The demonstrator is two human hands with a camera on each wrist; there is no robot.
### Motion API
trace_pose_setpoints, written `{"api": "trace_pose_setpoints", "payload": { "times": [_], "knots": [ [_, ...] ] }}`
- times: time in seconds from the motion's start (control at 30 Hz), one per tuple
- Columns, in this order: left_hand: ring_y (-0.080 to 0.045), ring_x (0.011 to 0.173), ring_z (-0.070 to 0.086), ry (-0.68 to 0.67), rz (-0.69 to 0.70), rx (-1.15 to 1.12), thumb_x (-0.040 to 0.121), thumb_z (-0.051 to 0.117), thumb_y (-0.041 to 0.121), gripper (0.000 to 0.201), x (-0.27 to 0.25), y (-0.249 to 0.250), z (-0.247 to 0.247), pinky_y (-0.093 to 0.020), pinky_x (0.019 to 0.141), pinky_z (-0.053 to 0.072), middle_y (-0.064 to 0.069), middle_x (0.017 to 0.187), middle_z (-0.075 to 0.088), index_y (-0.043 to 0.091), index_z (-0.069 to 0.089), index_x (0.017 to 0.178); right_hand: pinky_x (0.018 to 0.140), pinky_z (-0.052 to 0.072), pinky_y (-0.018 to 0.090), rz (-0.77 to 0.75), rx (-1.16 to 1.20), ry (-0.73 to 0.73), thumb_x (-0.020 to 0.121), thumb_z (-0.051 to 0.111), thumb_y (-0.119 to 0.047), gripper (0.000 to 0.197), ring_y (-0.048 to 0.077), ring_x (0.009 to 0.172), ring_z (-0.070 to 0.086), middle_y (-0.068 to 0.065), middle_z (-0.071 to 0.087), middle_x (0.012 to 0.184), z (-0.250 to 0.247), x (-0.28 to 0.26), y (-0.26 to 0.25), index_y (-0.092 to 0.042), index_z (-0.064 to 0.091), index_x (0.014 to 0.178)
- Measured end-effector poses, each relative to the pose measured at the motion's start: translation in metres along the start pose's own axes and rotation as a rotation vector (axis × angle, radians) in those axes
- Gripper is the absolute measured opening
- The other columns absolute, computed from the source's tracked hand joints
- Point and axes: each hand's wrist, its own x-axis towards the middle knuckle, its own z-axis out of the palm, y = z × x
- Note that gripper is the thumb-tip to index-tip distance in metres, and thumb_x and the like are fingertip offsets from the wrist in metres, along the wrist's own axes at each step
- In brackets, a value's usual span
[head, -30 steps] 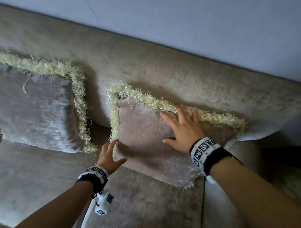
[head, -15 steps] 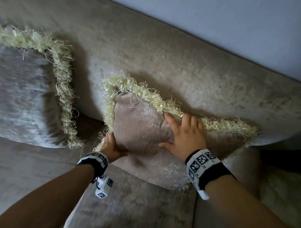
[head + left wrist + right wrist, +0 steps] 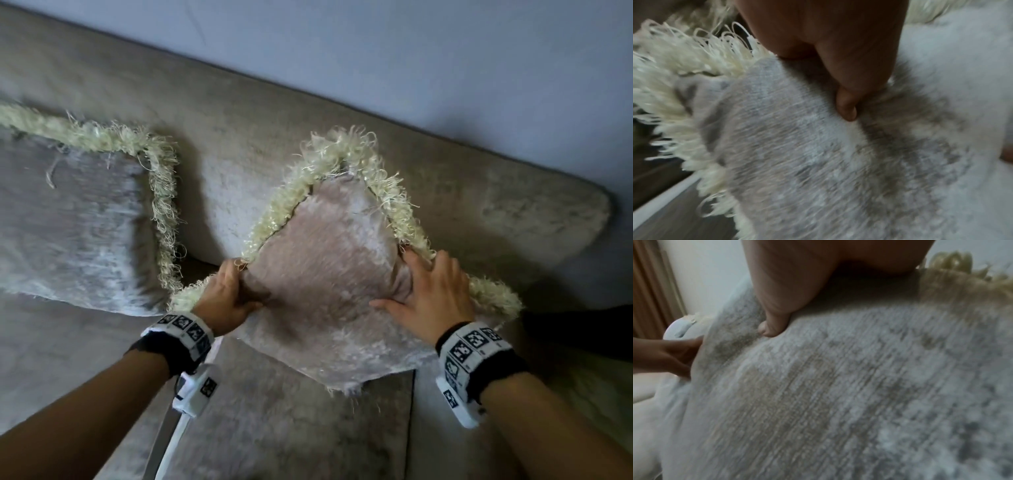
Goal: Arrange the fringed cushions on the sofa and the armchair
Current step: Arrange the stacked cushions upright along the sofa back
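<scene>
A pinkish-grey cushion with a cream fringe stands on one corner against the sofa back, turned like a diamond. My left hand grips its left corner, thumb on the front face. My right hand lies flat on the cushion's right side, fingers straight by the fringe, thumb pressing the fabric. A second fringed cushion leans against the sofa back to the left.
The sofa seat runs below the cushions, with a seam between two seat pads. A pale wall rises behind the sofa. A dark gap lies at the right.
The cushion has been turned from lying nearly square to standing on a corner. My left hand went from resting by its lower left edge to gripping its corner; the right hand slid to its right side.
</scene>
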Motion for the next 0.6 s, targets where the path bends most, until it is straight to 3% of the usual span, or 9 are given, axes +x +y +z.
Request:
{"api": "trace_pose_setpoints", "payload": {
  "times": [0.1,0.23,0.3,0.47,0.6],
  "knots": [
    [-0.029,0.104,0.050,0.049,0.148,0.152,0.067,0.085,0.033,0.083,0.012,0.041,-0.045,-0.046,0.093,0.044,-0.008,0.118,0.043,0.011,0.035,0.130,0.079,0.045,0.047,0.104,0.128,0.072,0.051,0.058,-0.088,0.105,0.035,0.093,0.045,0.016,0.043,0.102,-0.008,-0.010,0.016,-0.020,0.038,0.128],
    [-0.027,0.102,0.048,0.085,0.279,0.303,0.067,0.084,0.030,0.082,0.032,0.069,-0.071,-0.045,0.093,0.041,-0.009,0.115,0.043,0.020,0.032,0.129,0.087,0.044,0.051,0.207,0.261,0.077,0.051,0.059,-0.087,0.106,0.038,0.103,0.042,0.018,0.040,0.110,0.006,-0.014,0.028,-0.021,0.029,0.129],
    [-0.029,0.105,0.048,0.057,0.260,0.363,0.068,0.083,0.032,0.081,0.044,0.069,-0.062,-0.046,0.096,0.040,-0.010,0.116,0.043,0.021,0.031,0.129,0.089,0.043,0.053,0.221,0.273,0.047,0.054,0.054,-0.091,0.106,0.039,0.105,0.041,0.020,0.038,0.112,0.026,-0.013,0.031,-0.022,0.025,0.128],
    [-0.032,0.106,0.049,-0.003,0.157,0.451,0.071,0.080,0.039,0.077,0.064,0.048,-0.024,-0.047,0.096,0.041,-0.013,0.117,0.044,0.004,0.039,0.125,0.089,0.038,0.054,0.243,0.242,0.027,0.051,0.026,-0.102,0.111,0.038,0.102,0.040,0.020,0.039,0.112,0.079,-0.006,0.034,-0.020,0.027,0.125],
    [-0.031,0.105,0.045,0.025,0.132,0.478,0.072,0.079,0.044,0.078,0.068,0.037,-0.011,-0.047,0.097,0.038,-0.014,0.115,0.041,0.005,0.036,0.125,0.094,0.033,0.053,0.249,0.201,0.004,0.046,0.033,-0.101,0.114,0.035,0.108,0.035,0.017,0.036,0.118,0.090,-0.003,0.039,-0.021,0.027,0.127]
  ]
}}
